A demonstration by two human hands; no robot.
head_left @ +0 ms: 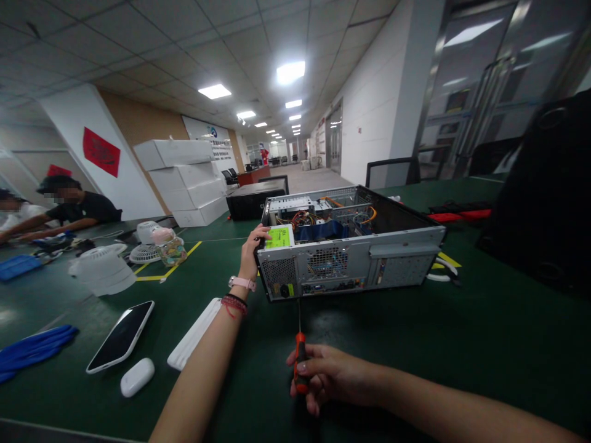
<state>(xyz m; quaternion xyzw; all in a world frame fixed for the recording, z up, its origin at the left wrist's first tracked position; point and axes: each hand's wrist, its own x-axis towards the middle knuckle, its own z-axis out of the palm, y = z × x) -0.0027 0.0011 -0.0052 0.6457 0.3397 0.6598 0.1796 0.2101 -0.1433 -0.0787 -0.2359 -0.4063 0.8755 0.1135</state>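
Observation:
An open desktop computer case (351, 249) lies on its side, with its rear panel facing me and its cables and power supply (279, 237) exposed. My left hand (255, 241) is wrapped round the case's left side, its fingers over the top edge beside the power supply. In front of the rear panel, my right hand (318, 372) grips an orange and black screwdriver (301, 363) by its handle. The shaft points away from me at the panel's lower edge. Whether the tip sits in a screw is too small to tell.
On the green table (258, 400) to the left lie a phone (122, 335), a white earbud case (137, 376), a white elongated object (194, 333) and blue cloth (37, 349). A plastic jug (104, 271) stands behind them. A black bag-like object (540, 203) rises at right. Co-workers sit far left.

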